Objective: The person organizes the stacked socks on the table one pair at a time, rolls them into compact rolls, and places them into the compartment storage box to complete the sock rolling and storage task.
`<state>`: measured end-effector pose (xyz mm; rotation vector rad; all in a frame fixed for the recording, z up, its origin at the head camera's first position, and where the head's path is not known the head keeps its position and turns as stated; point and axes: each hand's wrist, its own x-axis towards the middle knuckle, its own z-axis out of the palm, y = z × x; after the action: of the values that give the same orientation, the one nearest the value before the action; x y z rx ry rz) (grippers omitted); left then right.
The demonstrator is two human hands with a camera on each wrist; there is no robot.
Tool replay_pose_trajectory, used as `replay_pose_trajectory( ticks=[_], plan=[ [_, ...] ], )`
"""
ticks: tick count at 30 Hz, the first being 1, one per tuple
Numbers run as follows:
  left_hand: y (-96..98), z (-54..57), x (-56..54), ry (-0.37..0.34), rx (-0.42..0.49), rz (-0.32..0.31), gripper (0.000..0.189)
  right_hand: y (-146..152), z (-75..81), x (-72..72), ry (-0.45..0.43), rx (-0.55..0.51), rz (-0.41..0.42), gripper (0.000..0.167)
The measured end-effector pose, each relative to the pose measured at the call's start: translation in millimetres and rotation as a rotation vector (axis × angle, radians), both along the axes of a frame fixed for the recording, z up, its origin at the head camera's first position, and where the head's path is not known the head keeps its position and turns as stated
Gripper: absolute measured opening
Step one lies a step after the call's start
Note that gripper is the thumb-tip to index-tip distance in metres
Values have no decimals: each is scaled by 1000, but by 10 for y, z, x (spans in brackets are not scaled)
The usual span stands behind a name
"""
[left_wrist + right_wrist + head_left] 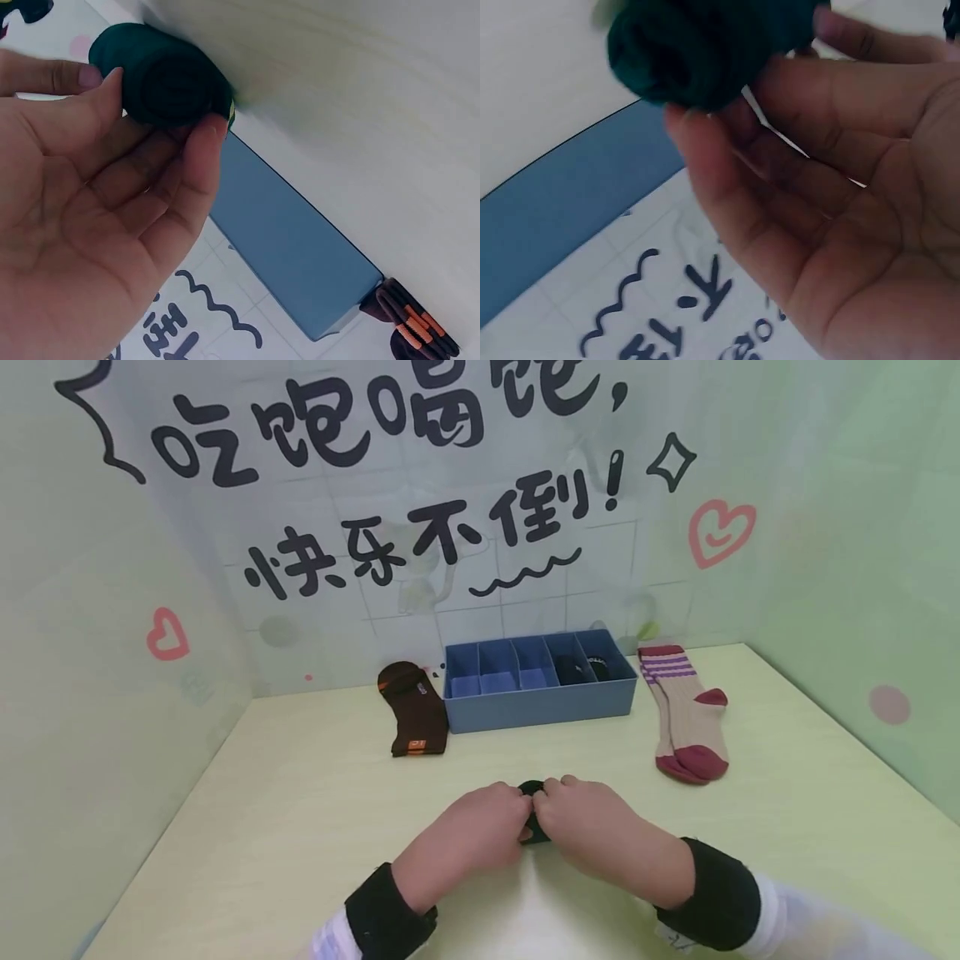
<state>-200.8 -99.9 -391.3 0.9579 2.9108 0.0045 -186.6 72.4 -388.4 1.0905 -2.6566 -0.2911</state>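
Observation:
Both hands hold a dark green sock, rolled up, over the middle of the table. My left hand grips one end, with its thumb and fingers around the roll in the left wrist view. My right hand grips the other end, fingers bent against the roll. Seen from each side, the sock roll shows its coiled end. In the head view the fingers cover much of it.
Behind the hands stands a blue divided box, with dark rolled items in its two right compartments. Brown socks lie left of it; beige and maroon socks lie right. A printed curtain hangs behind the table.

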Motion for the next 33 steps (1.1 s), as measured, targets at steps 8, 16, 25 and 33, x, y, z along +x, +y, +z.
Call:
replay_pose_trajectory(
  ticks=[8, 16, 25, 33],
  plan=[
    [13, 41, -60, -129, 41, 70, 21, -21, -163, 181, 347, 239, 70, 22],
    [34, 51, -8, -14, 19, 112, 17, -1, -155, 48, 321, 211, 104, 27],
    [-1, 54, 13, -8, -38, 11, 23, 72, -17, -122, -91, 116, 20, 16],
    [-29, 49, -22, -89, 64, 26, 23, 122, 101, -264, -422, -38, -43, 9]
  ],
)
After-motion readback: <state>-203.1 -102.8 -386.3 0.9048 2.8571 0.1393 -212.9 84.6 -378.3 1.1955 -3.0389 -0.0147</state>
